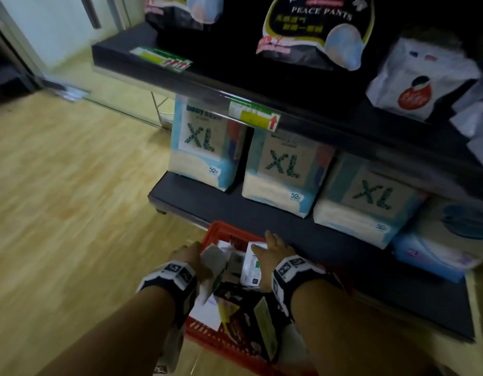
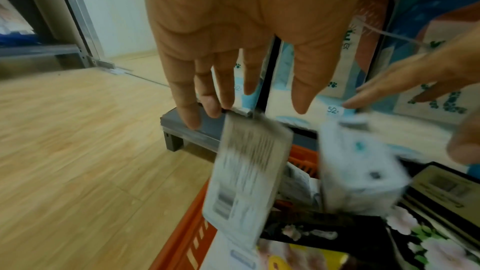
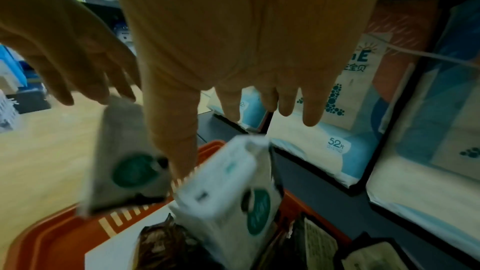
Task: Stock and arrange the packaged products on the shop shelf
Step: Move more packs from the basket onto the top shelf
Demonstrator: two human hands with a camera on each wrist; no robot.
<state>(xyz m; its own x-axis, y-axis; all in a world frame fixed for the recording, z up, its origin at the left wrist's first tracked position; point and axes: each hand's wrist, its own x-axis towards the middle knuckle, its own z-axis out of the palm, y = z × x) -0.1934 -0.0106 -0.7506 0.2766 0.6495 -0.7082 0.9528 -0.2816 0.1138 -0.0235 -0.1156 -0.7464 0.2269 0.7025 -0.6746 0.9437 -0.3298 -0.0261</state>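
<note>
A red basket (image 1: 229, 231) full of packaged goods sits on the wood floor against the bottom shelf (image 1: 262, 215). My left hand (image 1: 190, 253) hovers over the basket's left side, fingers straight and pointing down, fingertips (image 2: 207, 106) at the top edge of a blurred grey-white pack (image 2: 246, 171). My right hand (image 1: 272, 249) is spread over a white pack with a green round label (image 3: 228, 188), thumb and fingers straight, curled round nothing. Three XL nappy packs (image 1: 281, 169) stand in a row on the bottom shelf.
Dark flat packets (image 1: 245, 321) and a white sheet fill the near half of the basket. The upper shelf (image 1: 207, 77) carries black "Peace Pants" bags and white bags. More blue packs (image 1: 438, 240) lie at the right. Wood floor (image 1: 72, 213) spreads to the left.
</note>
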